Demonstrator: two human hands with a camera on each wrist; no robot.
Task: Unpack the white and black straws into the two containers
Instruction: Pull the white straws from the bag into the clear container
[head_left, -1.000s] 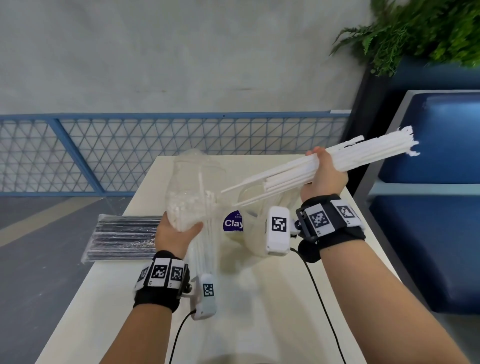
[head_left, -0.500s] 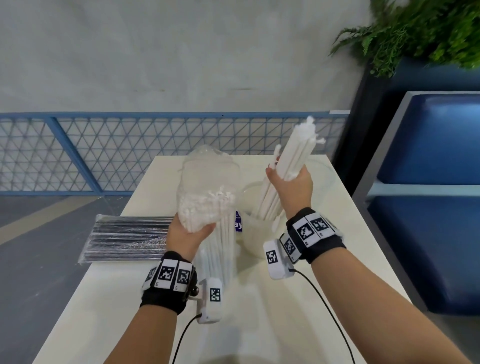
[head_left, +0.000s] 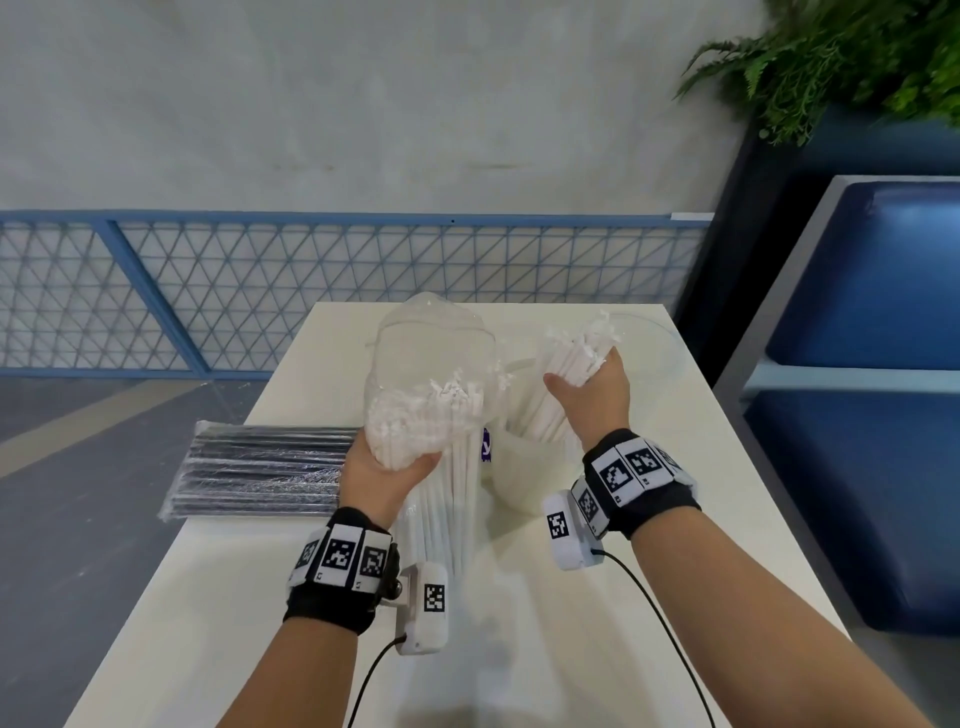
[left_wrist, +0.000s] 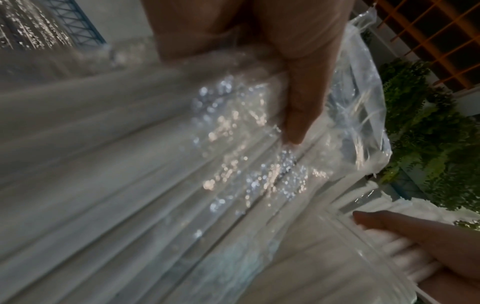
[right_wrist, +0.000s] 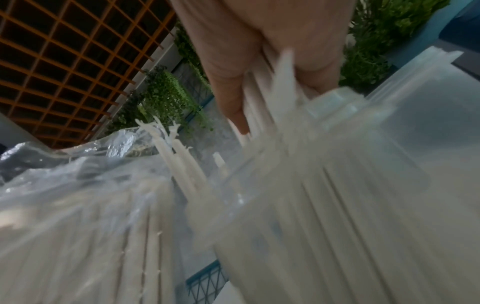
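Observation:
My left hand (head_left: 387, 462) grips a clear plastic bag of white straws (head_left: 431, 410) and holds it upright on the table; in the left wrist view my fingers (left_wrist: 301, 102) press into the bag's film (left_wrist: 233, 144). My right hand (head_left: 589, 387) grips a bundle of white straws (head_left: 569, 358) standing with its lower ends in a translucent container (head_left: 519, 467); the right wrist view shows that bundle (right_wrist: 265, 107) above the container's rim (right_wrist: 337, 98). A sealed pack of black straws (head_left: 260, 475) lies flat at the table's left edge.
The white table (head_left: 649, 519) is narrow. A second clear container (head_left: 652, 345) stands behind my right hand. A blue mesh fence (head_left: 260, 291) runs behind, a blue padded bench (head_left: 872, 415) is close on the right, and a plant (head_left: 831, 57) hangs above it.
My right hand swung the white straw bundle from pointing up-right to upright, then lowered it into the container. My left hand kept the bag upright, shifting slightly right.

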